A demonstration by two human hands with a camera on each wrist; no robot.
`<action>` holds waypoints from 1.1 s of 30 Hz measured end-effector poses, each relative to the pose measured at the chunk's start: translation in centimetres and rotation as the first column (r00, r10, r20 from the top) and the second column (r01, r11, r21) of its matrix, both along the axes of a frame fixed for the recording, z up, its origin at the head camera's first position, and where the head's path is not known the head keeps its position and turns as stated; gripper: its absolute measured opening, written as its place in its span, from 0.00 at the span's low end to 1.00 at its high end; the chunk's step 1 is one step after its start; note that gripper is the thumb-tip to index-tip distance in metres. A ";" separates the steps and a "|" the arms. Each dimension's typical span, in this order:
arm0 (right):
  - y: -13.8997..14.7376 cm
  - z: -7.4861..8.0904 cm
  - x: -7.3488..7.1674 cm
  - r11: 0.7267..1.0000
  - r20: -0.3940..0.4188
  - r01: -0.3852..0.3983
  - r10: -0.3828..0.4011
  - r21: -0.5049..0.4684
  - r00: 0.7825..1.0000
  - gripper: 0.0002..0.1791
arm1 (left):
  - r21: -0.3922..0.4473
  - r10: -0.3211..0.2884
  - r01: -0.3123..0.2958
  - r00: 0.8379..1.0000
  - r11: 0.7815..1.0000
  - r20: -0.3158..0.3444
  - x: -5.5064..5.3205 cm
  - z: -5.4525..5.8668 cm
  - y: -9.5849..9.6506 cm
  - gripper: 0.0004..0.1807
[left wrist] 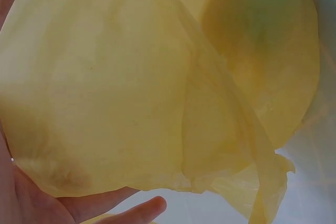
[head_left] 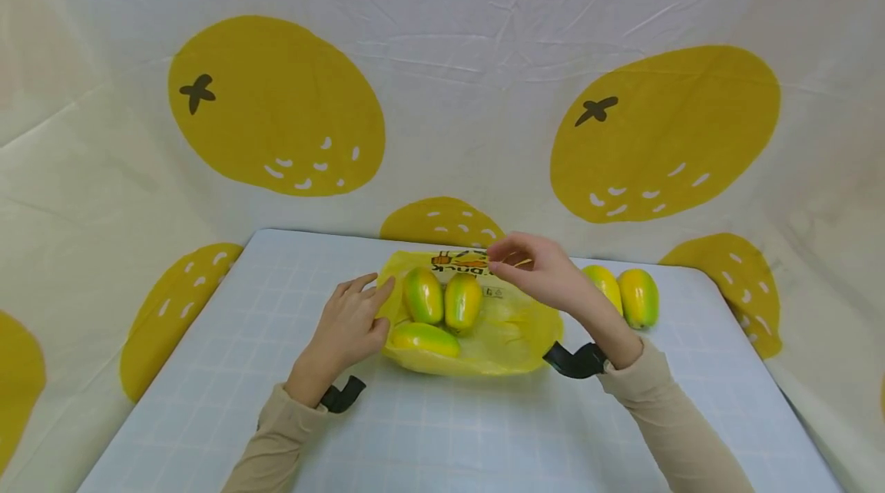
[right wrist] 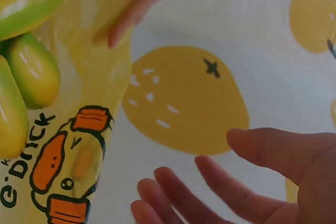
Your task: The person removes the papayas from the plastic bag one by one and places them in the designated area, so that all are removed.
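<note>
A yellow plastic bag (head_left: 512, 351) with printed lettering and a cartoon figure lies spread on the table, its mouth wide. Three yellow-green mango-like fruits are in it: two upright side by side (head_left: 423, 296) (head_left: 463, 301), and one lying crosswise (head_left: 425, 339) in front. My left hand (head_left: 351, 324) is at the bag's left edge, fingers extended and spread, touching the plastic; in the left wrist view the yellow film hides part of it. Above the bag's back right side hovers my right hand (head_left: 542, 270), fingers loosely bent, thumb (right wrist: 262, 145) apart from them, with nothing between.
Two more such fruits (head_left: 639, 298) (head_left: 603, 286) stand on the table right of the bag, partly behind my right forearm. The table (head_left: 442, 431) has a pale checked cover. Behind it hangs a white cloth (head_left: 456, 124) printed with big yellow fruits.
</note>
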State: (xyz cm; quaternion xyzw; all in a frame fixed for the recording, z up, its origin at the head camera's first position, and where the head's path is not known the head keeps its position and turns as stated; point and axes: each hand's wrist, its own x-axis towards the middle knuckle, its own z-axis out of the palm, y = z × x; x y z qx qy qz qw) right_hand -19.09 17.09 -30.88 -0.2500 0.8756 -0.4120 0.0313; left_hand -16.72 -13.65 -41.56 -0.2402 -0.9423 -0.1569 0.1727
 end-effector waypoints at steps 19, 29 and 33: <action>-7.4 -3.7 -3.6 0.680 -0.054 -0.491 0.612 0.544 0.789 0.24 | -0.005 -0.005 0.005 1.000 1.000 0.000 0.0 -0.3 0.0 0.30; -8.6 -7.7 -2.9 0.512 0.139 -0.551 0.638 0.659 0.758 0.46 | -0.015 -0.007 0.007 1.000 1.000 -0.012 -0.1 -0.1 -0.2 0.30; -8.6 -8.6 -2.3 0.463 0.164 -0.550 0.643 0.695 0.748 0.51 | -0.014 -0.009 0.009 1.000 1.000 -0.011 -0.1 -0.2 -0.2 0.29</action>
